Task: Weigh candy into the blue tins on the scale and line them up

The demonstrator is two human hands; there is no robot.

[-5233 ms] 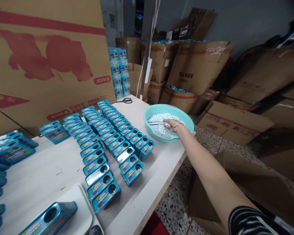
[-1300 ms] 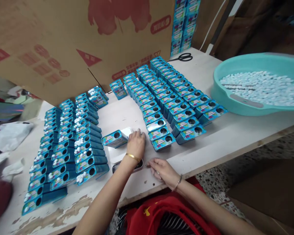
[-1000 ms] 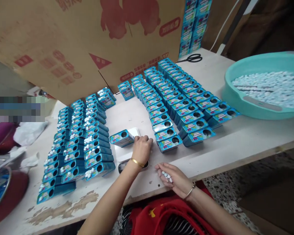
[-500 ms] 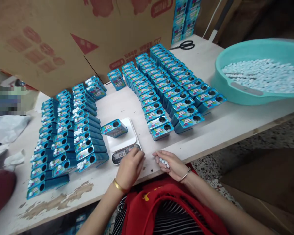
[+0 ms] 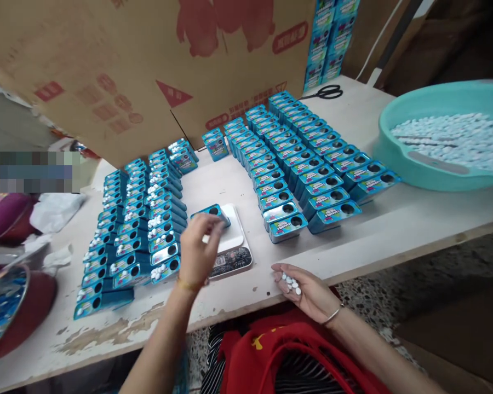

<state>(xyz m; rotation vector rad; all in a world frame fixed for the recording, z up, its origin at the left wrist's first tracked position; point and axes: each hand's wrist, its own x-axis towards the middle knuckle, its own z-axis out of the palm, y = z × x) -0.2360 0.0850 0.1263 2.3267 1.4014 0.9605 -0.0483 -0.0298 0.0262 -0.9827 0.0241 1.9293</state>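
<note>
A small blue box (image 5: 207, 210) with a round hole in its top stands on the white kitchen scale (image 5: 235, 236), partly covered by my left hand (image 5: 199, 246). The fingers of that hand are bent and pinched together over the box top. Whatever they hold, if anything, is hidden. The scale's display (image 5: 219, 266) is half covered by the hand. To the right, near the table's front edge, my right hand (image 5: 312, 293) is cupped palm up around several small white candies (image 5: 291, 282).
Rows of open blue boxes (image 5: 285, 225) stand right of the scale. More rows, many with white candies on top (image 5: 158, 271), stand left. A turquoise basin (image 5: 431, 175) of candies, black scissors (image 5: 328, 92), a large carton (image 5: 139, 65) and a red bowl (image 5: 36, 317) surround them.
My left hand has moved from beside the scale's display up to the box on the scale. My right hand has opened a little, showing more candies. The view has shifted left.
</note>
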